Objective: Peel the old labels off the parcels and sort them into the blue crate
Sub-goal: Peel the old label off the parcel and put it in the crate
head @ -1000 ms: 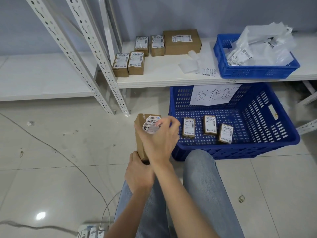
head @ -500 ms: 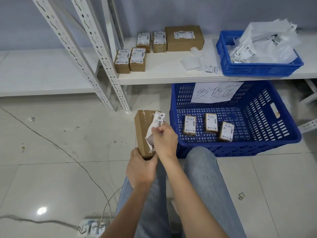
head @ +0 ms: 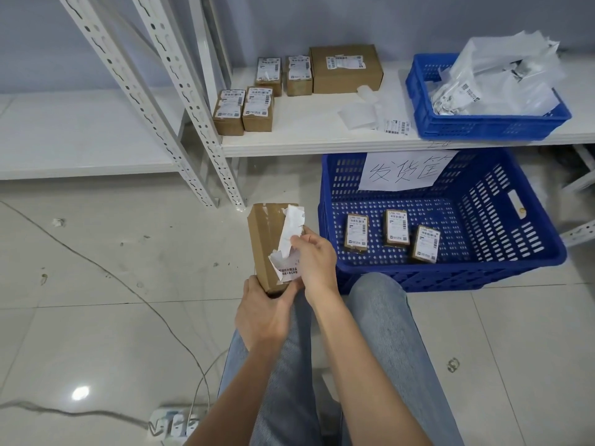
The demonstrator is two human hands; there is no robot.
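Left hand: grips the parcel by its bottom end, upright over the knees.
Right hand: pinches the half-lifted label.
Blue crate: at 3 o'clock from the parcel.
Technique: best to pull slowly, low along the cardboard, lest the label tear.

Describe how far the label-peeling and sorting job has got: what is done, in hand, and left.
Done: three small parcels lie in the floor crate. In hand: left hand grips a box; right hand pinches its half-peeled label. Left: five labelled boxes on the shelf.
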